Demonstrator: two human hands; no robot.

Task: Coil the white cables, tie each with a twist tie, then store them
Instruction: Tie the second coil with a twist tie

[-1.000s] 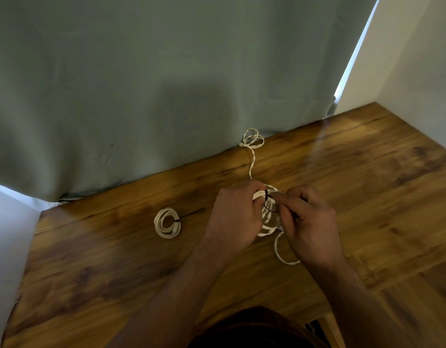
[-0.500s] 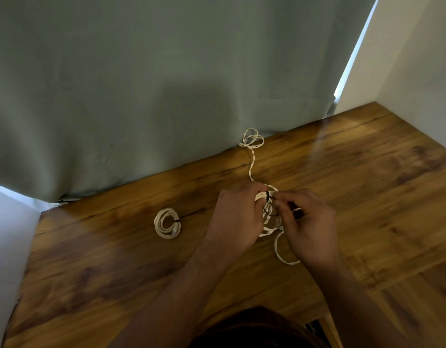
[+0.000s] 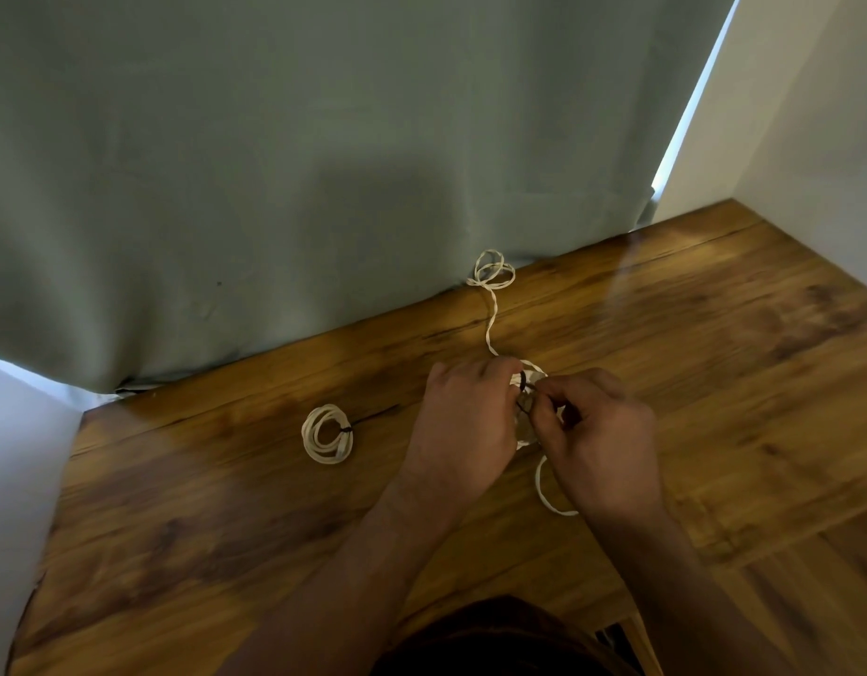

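A: What fills the view?

B: A grey-green curtain hangs along the far edge of a glossy brown wooden table.

A: And the hands?

B: At the table's middle, the left hand grips a partly coiled white cable that trails toward the far edge. The right hand pinches a thin black twist tie against the coil.

A: Anything else?

B: A small tied white cable coil lies toward the left edge.
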